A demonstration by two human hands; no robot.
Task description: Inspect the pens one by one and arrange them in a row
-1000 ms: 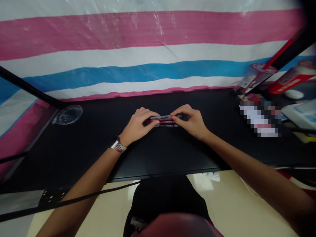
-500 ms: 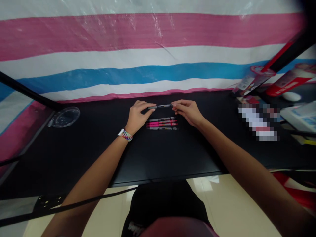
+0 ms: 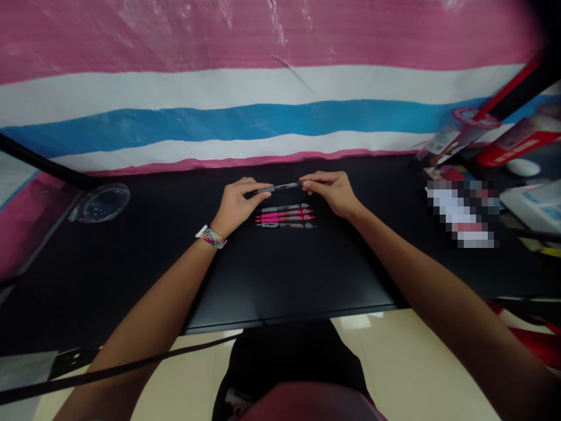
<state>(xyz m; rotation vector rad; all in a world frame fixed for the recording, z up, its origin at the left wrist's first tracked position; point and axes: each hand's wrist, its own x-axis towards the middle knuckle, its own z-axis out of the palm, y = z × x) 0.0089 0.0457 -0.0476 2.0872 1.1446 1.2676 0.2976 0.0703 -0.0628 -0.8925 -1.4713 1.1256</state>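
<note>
A dark clear-barrelled pen (image 3: 286, 186) is held crosswise between both hands above the black table (image 3: 280, 280). My left hand (image 3: 239, 203) pinches its left end between thumb and fingers. At its right end, the fingertips of my right hand (image 3: 331, 192) are closed on it. Just below the held pen, several pens lie side by side on the table: a grey one (image 3: 286, 208) on top, pink ones (image 3: 284, 217) in the middle and another grey one (image 3: 286, 225) nearest me. A patterned band circles my left wrist.
A round clear plastic lid (image 3: 103, 203) lies at the left. On the right are a cup with a red lid (image 3: 475, 118), a red-and-white container (image 3: 521, 140), a white mouse (image 3: 523, 168) and a white box (image 3: 537, 204). A striped sheet hangs behind.
The view has shifted a little. The held pen now tilts slightly, its right end higher than its left, still between both hands. The row of pens looks the same.
</note>
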